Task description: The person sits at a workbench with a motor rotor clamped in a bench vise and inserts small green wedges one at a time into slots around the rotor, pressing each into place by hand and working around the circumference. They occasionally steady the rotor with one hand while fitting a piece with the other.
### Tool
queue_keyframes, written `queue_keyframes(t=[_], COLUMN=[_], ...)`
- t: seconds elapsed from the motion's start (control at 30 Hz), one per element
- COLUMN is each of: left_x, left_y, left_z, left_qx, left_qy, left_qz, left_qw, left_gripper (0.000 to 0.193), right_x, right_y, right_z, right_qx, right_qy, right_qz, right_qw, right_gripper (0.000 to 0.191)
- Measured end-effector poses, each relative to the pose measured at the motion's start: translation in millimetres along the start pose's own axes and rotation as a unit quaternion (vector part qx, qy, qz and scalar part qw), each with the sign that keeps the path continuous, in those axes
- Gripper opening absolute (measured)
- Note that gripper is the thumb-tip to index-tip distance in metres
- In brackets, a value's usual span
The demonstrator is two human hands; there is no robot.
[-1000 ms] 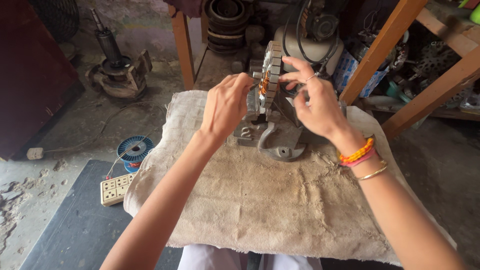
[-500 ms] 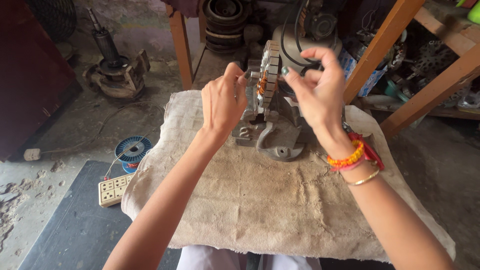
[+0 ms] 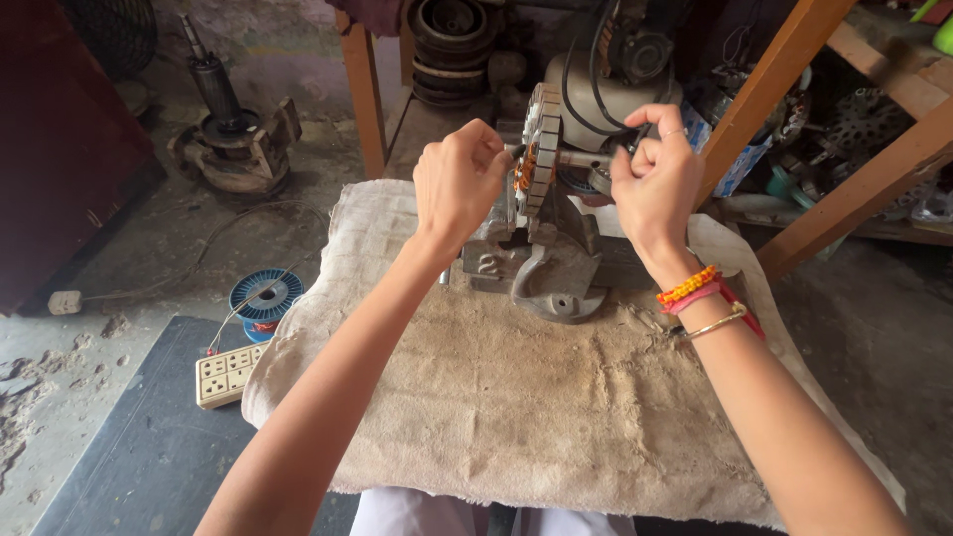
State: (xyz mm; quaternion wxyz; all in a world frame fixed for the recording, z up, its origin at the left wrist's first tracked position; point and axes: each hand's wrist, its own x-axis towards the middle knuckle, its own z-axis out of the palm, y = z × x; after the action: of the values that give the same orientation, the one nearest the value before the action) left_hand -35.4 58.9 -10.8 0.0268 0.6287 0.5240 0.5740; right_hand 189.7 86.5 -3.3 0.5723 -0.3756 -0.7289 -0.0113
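A ring-shaped stator [image 3: 539, 139] with copper windings stands upright in a grey metal stand [image 3: 551, 278] on a burlap-covered table [image 3: 556, 417]. My left hand [image 3: 459, 184] is a closed fist with its fingertips pinched against the stator's left rim; I cannot see whether a wire is in them. My right hand [image 3: 655, 184] is on the stator's right side. Its thumb and fingers pinch the end of the short metal shaft [image 3: 581, 159] that sticks out of the stator, and its index finger is raised. Bangles and a red thread are on that wrist.
A blue wire spool [image 3: 265, 298] and a cream power strip [image 3: 226, 374] lie on the floor at the left. An old motor part [image 3: 233, 139] sits farther back. A grey motor housing [image 3: 615, 79] stands behind the stator. Slanted wooden beams [image 3: 774, 89] and cluttered shelves are at the right.
Both hands have drawn away from the stator's top. The left has closed into a fist at the left rim, and the right has moved out to the shaft on the right.
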Motion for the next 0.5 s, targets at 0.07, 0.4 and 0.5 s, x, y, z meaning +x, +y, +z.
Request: queue_keyframes(t=[0.07,0.4,0.5], left_x=[0.7,-19.3,-32.3], left_y=[-0.5,11.0,15.6], left_z=[1.2,9.5,22.2], left_qx=[-0.094,-0.023,0.126], left_qy=[-0.007,0.052,0.001], left_qz=[-0.027,0.12,0.355], left_qw=[0.995,0.991,0.926], left_gripper=[0.014,0.021,0.03], right_x=[-7.3,-64.7,-68.8], right_y=[8.3,23.8,16.5], right_z=[-1.7,-33.4,-38.7], right_qx=[-0.034,-0.068,-0.03], right_qy=[-0.015,-0.135,-0.163], right_qz=[0.022,0.146,0.14], right_qw=[0.999,0.978,0.976], right_gripper=[0.033,0.048,0.05])
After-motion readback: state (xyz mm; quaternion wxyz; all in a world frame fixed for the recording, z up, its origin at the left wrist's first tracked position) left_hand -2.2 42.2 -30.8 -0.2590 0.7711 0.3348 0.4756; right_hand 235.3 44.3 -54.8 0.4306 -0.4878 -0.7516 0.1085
